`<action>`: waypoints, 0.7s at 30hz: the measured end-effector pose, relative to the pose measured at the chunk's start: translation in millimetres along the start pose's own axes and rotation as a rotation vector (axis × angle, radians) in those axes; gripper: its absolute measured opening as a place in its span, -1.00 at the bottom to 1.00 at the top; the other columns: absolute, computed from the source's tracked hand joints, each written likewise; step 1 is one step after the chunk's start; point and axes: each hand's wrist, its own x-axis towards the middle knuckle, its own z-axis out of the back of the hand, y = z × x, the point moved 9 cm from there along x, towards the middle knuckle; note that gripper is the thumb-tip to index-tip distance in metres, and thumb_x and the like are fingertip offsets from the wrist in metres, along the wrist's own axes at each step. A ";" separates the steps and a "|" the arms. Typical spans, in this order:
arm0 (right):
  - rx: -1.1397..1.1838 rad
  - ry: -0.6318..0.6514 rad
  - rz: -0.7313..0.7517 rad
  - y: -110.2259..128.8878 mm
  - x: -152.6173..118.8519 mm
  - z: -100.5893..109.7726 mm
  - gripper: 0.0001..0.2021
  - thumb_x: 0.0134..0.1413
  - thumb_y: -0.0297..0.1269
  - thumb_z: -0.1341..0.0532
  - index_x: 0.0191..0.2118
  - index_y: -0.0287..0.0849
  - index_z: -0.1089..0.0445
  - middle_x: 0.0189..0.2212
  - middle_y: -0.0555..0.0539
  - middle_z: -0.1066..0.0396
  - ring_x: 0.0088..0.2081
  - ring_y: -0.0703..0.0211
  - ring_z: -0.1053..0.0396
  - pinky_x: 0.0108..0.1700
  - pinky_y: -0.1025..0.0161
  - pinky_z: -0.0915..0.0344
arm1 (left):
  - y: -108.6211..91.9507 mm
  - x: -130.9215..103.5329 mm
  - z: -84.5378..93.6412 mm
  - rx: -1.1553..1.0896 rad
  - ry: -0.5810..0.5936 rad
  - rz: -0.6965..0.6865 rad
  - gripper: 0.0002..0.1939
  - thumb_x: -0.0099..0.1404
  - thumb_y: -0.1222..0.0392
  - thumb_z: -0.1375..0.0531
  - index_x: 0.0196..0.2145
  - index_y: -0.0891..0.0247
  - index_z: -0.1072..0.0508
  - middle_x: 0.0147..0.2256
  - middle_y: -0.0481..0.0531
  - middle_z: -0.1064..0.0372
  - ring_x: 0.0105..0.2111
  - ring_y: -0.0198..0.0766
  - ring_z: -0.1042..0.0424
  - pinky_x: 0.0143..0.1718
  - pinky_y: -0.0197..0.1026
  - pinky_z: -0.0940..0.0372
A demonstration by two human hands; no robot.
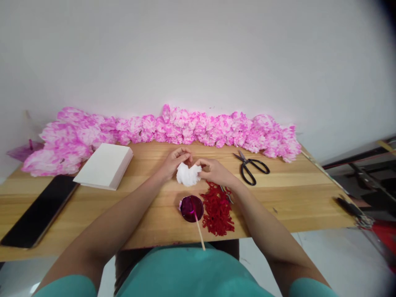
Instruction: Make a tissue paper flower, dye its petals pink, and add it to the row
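A crumpled white tissue-paper flower is held over the middle of the table, between both hands. My left hand has its fingers curled at the flower's upper left edge. From the right, my right hand pinches the flower's edge between thumb and fingers. Just below it stands a small cup of dark magenta liquid, with a thin wooden stick leaning out toward me. To the right of the cup lies a heap of red yarn-like strips, with a small metal tool partly showing at its upper edge.
Pink-and-white paper flowers are piled in a long row against the wall. A stack of white paper and a black phone lie left. Black-handled scissors lie right, blades open. The wooden table ends at the right near a black-handled object.
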 end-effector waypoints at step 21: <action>0.661 -0.242 -0.186 -43.7 8.5 12.7 -0.64 -0.29 -0.13 -0.49 -0.28 -0.13 -0.54 -0.31 -0.04 -0.56 -0.32 0.17 -0.44 -0.26 0.26 -0.33 | 8.6 2.1 -15.9 0.206 0.141 -0.011 -0.43 -0.03 -0.07 -0.44 -0.13 0.34 -0.51 -0.19 0.16 -0.55 -0.17 -0.11 -0.49 -0.10 -0.14 -0.32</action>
